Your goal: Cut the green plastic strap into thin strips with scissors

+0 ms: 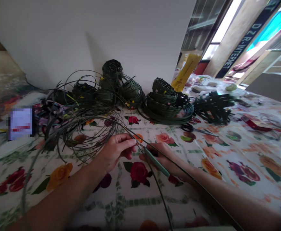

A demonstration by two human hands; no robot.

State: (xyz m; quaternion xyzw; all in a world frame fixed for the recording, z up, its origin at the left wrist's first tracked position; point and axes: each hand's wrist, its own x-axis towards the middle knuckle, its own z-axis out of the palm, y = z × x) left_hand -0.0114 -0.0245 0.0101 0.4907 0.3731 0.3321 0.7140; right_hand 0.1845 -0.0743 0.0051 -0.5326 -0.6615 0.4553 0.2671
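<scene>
My left hand [117, 149] pinches a thin dark green weaving strand [140, 142] between thumb and fingers, above a loose coil of the same strands [87, 128]. My right hand [165, 157] lies just to the right, its fingers around a teal-handled tool [156, 162]. The tool's tip is hidden by the hand. The strand runs past the tool and across the back of my right hand. Both hands rest over a floral tablecloth [135, 195].
Dark green woven baskets [165, 104] stand stacked along the wall, with an open woven frame [212, 107] to their right. Black-handled scissors [190, 129] lie near them. A yellow box [186, 72], a red strap [256, 123] and scattered small items sit farther right.
</scene>
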